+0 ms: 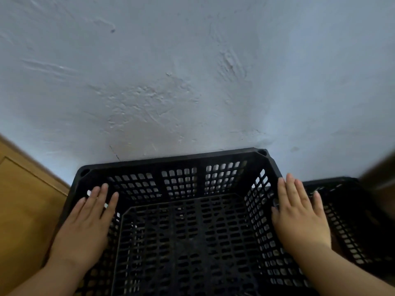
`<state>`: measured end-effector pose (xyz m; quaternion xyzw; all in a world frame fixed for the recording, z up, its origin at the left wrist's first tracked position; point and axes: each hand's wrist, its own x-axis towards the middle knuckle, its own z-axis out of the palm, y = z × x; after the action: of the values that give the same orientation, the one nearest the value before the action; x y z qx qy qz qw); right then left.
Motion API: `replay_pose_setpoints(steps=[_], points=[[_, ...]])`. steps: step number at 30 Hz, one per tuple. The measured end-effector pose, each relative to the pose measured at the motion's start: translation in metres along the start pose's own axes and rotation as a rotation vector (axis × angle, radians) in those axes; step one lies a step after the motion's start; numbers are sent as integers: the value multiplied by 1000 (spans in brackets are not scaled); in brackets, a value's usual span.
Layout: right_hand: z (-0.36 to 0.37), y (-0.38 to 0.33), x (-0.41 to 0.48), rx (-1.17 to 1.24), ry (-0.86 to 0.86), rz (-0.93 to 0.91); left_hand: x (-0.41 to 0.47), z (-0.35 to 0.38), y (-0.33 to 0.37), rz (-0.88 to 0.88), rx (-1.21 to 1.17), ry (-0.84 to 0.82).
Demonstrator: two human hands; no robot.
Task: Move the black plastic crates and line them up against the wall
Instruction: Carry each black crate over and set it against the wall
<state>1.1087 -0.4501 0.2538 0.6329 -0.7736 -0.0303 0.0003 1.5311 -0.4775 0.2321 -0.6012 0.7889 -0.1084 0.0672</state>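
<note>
Two flat hands rest on the crate [181, 221]: left hand [85, 227] and right hand [299, 216], fingers straight, on its side rims. Its far rim meets the wall [192, 71]; a second crate [346, 221] sits just right.

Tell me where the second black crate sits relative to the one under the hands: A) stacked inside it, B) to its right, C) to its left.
B: the second crate shows just to the right of the near crate, past the right hand.
</note>
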Motion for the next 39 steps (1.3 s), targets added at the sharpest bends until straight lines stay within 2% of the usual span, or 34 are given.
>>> replay_pose_setpoints(steps=[8, 13, 16, 24, 30, 34, 39], points=[[-34, 71, -33, 148, -60, 197, 69, -74, 130, 199, -92, 94], [-44, 155, -74, 217, -73, 347, 81, -123, 250, 300, -119, 202], [-45, 206, -110, 257, -90, 435, 72, -153, 332, 422, -143, 249], [-37, 361, -226, 259, -16, 540, 2, -215, 560, 740, -215, 285], [-31, 514, -342, 207, 15, 749, -83, -249, 729, 975, -261, 239], [-23, 608, -417, 155, 30, 884, -143, -265, 838, 1160, -266, 280], [-17, 697, -496, 129, 18, 1054, -202, -290, 957, 1308, -310, 317]])
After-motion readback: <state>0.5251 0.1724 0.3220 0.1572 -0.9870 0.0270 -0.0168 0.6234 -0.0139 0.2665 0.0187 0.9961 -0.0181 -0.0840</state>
